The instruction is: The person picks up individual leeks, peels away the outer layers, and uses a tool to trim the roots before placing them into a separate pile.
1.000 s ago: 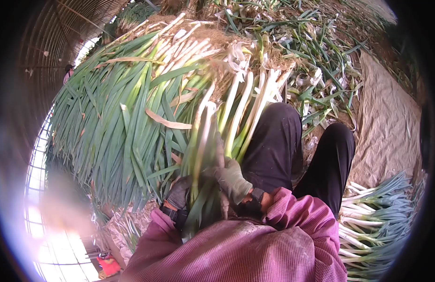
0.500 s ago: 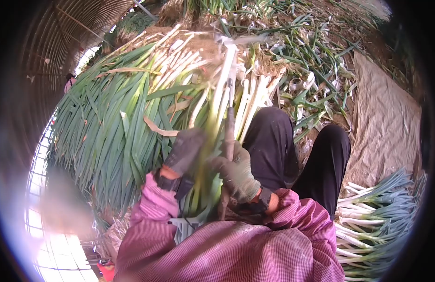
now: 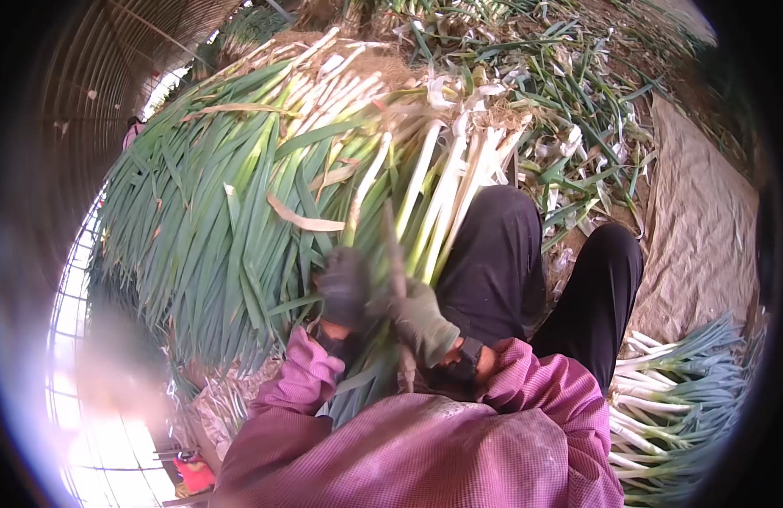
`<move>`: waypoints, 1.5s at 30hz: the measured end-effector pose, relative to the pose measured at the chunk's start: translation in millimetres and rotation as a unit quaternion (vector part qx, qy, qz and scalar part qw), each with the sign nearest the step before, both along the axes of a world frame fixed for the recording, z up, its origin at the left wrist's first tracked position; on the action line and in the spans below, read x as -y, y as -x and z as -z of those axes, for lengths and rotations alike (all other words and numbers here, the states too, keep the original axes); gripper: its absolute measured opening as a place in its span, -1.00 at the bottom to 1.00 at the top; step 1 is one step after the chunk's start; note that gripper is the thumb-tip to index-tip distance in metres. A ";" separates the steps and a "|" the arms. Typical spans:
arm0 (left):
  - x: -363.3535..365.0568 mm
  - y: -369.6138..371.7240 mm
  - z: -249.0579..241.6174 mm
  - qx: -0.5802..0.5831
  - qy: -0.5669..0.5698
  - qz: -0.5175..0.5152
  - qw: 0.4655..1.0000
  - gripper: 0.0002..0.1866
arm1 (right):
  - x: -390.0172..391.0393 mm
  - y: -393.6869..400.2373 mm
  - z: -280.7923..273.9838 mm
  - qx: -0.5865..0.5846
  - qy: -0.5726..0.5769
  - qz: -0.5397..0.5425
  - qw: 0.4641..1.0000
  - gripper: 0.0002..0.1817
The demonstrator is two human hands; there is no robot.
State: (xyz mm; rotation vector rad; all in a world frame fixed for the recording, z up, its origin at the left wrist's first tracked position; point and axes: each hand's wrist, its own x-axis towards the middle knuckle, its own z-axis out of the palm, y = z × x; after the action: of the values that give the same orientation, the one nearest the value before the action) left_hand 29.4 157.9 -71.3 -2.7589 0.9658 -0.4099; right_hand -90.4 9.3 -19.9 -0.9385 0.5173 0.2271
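My left hand, in a dark glove and blurred, is closed low among the leaves of the green onions, seemingly round some of them. Close beside it, my right hand in a grey-green glove grips a long, thin wand-like tool. The tool points up and away from me, and its far end is smeared. Several white onion stalks lie just beyond my right hand, roots away from me. Some leaves pass between my hands down to my lap.
My bent knees are right of the pile. Peeled skins and leaf scraps litter the ground beyond. A tan cloth lies at the right, with white-stemmed green onions below it. Curved tunnel ribs rise at the left.
The tool's tip has come back towards me and swung left. White stalks that were blurred beside the tool now rest farther right. My left hand is slightly lower and closer to my right.
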 end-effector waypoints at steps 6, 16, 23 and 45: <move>-9.4 -35.5 -9.0 -0.069 0.030 -0.112 0.991 -0.54 | -10.5 3.8 -4.7 0.033 0.031 -0.172 0.984 -0.62; -41.7 -15.2 -18.5 -0.266 0.179 -0.099 0.942 -0.55 | -2.5 6.8 -13.5 -0.037 0.028 -0.126 0.991 -0.60; 9.6 -59.9 -23.7 -0.114 0.222 -0.032 0.968 -0.54 | -9.2 12.9 -8.1 0.033 0.057 -0.096 0.993 -0.62; 37.8 -75.7 -3.8 -0.101 0.072 -0.182 0.975 -0.53 | -1.2 -5.1 4.0 0.005 -0.014 -0.058 0.998 -0.53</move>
State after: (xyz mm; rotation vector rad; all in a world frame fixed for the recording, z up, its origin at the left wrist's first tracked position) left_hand 105.1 120.1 -67.5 -3.0692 0.4583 -0.1463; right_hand -85.3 10.5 -23.8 -0.9423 0.4487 0.3342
